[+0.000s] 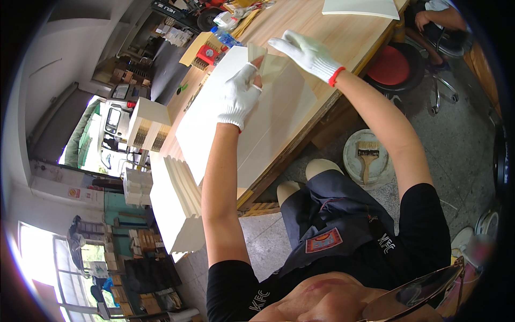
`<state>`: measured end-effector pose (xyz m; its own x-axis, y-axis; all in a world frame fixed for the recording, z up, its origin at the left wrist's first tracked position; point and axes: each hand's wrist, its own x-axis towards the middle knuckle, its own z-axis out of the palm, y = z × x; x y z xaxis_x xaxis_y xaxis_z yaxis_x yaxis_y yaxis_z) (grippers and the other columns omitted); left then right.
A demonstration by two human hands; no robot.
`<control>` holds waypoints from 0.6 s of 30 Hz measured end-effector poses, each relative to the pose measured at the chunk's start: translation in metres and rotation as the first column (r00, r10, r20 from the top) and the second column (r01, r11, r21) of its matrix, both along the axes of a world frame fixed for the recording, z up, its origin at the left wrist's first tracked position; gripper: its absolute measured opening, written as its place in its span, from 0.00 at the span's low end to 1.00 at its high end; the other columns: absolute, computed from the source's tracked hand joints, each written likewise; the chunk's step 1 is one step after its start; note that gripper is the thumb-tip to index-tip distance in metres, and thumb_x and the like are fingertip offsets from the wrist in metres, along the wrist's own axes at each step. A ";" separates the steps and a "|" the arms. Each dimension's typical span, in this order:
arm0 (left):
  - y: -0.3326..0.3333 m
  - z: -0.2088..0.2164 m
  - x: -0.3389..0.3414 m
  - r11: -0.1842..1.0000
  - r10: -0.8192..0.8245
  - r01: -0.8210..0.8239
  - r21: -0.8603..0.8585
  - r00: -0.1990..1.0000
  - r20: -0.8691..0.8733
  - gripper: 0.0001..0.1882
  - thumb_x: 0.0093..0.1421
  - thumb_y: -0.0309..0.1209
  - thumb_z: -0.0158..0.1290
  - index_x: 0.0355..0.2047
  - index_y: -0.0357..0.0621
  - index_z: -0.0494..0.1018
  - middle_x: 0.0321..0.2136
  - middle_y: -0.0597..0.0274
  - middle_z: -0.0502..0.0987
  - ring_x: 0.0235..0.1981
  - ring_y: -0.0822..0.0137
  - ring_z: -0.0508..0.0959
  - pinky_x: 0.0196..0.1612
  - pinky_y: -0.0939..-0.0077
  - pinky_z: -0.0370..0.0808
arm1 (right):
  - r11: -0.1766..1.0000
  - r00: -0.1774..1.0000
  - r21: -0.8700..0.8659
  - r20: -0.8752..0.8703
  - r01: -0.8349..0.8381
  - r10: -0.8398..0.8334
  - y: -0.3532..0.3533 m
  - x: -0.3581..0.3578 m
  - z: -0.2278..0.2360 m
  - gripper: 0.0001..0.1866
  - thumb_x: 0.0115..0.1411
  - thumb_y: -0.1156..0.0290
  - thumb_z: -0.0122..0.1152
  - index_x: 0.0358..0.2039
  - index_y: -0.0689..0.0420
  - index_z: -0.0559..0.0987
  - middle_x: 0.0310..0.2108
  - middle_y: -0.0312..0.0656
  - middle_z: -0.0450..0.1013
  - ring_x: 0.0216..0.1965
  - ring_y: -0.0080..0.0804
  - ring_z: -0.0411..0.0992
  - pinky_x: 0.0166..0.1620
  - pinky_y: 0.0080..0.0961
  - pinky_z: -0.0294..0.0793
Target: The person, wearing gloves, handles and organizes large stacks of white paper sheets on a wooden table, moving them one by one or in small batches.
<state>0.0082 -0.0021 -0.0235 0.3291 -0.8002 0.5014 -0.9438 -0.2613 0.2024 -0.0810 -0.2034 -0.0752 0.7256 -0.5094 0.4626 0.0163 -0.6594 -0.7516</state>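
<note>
Currently L grip (238,97) holds 1 pale pc (256,51), R grip (308,53) uncurled, w/ 1 brush (367,154) atop 1 bucket (351,170).

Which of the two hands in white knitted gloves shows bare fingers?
The left hand: bare skin shows on its fingers, by the thin pale strip. The right hand, stretched out, shows only white knit.

A wide paintbrush (368,154) is resting on a round white bucket (350,163) on the grey floor (456,153), and a stool with a red seat (389,65) is standing nearby. A bluish plastic bottle (226,37) is lying near a small red object (206,54), while a white vehicle (113,119) is standing in the background.
</note>
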 end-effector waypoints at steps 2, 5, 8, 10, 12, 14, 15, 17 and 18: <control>0.000 0.000 -0.003 1.000 0.013 -0.013 -0.019 1.000 -0.022 0.16 0.62 0.31 0.52 0.50 0.55 0.78 0.37 0.54 0.80 0.41 0.55 0.80 0.49 0.65 0.74 | 0.968 0.958 -0.229 -0.242 0.099 -0.155 -0.006 -0.011 0.009 0.25 0.65 0.40 0.50 0.33 0.52 0.77 0.28 0.44 0.76 0.35 0.42 0.77 0.40 0.40 0.73; -0.001 0.005 -0.009 1.000 0.006 -0.006 -0.018 1.000 -0.021 0.16 0.63 0.29 0.49 0.49 0.54 0.78 0.33 0.55 0.80 0.37 0.58 0.80 0.47 0.67 0.74 | 0.851 0.973 -0.523 -0.218 -0.046 -0.081 -0.010 -0.010 0.003 0.22 0.66 0.45 0.50 0.37 0.52 0.76 0.29 0.43 0.76 0.36 0.45 0.77 0.40 0.42 0.75; 0.000 0.004 -0.008 1.000 0.030 -0.030 0.007 0.997 -0.073 0.15 0.64 0.28 0.48 0.48 0.53 0.79 0.32 0.57 0.79 0.35 0.60 0.80 0.45 0.69 0.75 | 0.776 0.996 -0.626 -0.078 -0.074 0.032 -0.015 -0.004 0.007 0.20 0.66 0.47 0.51 0.37 0.51 0.76 0.29 0.43 0.77 0.35 0.47 0.77 0.40 0.44 0.74; -0.001 0.004 -0.008 0.998 0.048 -0.044 0.033 0.990 -0.136 0.15 0.64 0.28 0.47 0.48 0.53 0.78 0.32 0.56 0.79 0.36 0.61 0.79 0.46 0.69 0.74 | 0.778 0.993 -0.625 0.047 -0.056 0.109 -0.016 0.002 0.011 0.17 0.66 0.49 0.52 0.36 0.50 0.76 0.28 0.43 0.77 0.35 0.48 0.77 0.40 0.47 0.74; -0.001 0.007 -0.009 0.997 0.052 -0.039 0.065 0.977 -0.205 0.15 0.64 0.29 0.47 0.49 0.53 0.77 0.34 0.54 0.79 0.39 0.61 0.78 0.49 0.68 0.72 | 0.915 0.989 -0.384 0.038 -0.121 0.146 -0.009 0.007 0.009 0.22 0.67 0.44 0.49 0.37 0.51 0.75 0.30 0.44 0.76 0.36 0.49 0.75 0.40 0.45 0.72; 0.000 0.007 -0.008 0.996 0.054 -0.043 0.076 0.989 -0.141 0.14 0.65 0.29 0.48 0.47 0.52 0.78 0.34 0.54 0.80 0.38 0.60 0.80 0.47 0.68 0.74 | 0.989 0.991 -0.062 -0.011 -0.136 0.136 0.004 0.007 0.007 0.25 0.67 0.41 0.47 0.37 0.52 0.75 0.31 0.45 0.75 0.37 0.48 0.74 0.41 0.44 0.71; 0.000 0.007 -0.007 0.996 0.054 -0.045 0.082 0.993 -0.109 0.13 0.65 0.29 0.48 0.46 0.52 0.79 0.34 0.54 0.81 0.37 0.60 0.80 0.46 0.68 0.75 | 0.991 0.990 0.008 0.032 -0.137 0.137 0.004 0.010 0.000 0.28 0.67 0.38 0.45 0.37 0.53 0.75 0.31 0.47 0.74 0.37 0.48 0.73 0.41 0.42 0.69; 0.000 0.006 -0.005 0.997 0.048 -0.040 0.066 0.991 -0.129 0.12 0.64 0.31 0.52 0.46 0.52 0.79 0.36 0.54 0.81 0.40 0.58 0.80 0.47 0.66 0.75 | 0.993 0.991 0.068 0.099 -0.101 0.094 0.009 0.012 -0.006 0.28 0.67 0.38 0.46 0.37 0.53 0.76 0.30 0.47 0.73 0.37 0.49 0.73 0.41 0.43 0.69; 0.000 0.005 -0.004 0.998 0.045 -0.037 0.058 0.989 -0.138 0.12 0.63 0.33 0.54 0.46 0.53 0.79 0.37 0.53 0.81 0.41 0.57 0.80 0.48 0.65 0.75 | 0.991 0.989 0.100 0.131 -0.084 0.071 0.011 0.013 -0.009 0.28 0.67 0.38 0.46 0.37 0.53 0.76 0.30 0.48 0.73 0.36 0.50 0.73 0.41 0.43 0.69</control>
<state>0.0039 -0.0025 -0.0188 0.4258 -0.8098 0.4036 -0.8956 -0.3136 0.3157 -0.0684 -0.1923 -0.0837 0.7034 -0.5043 0.5008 0.1642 -0.5703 -0.8049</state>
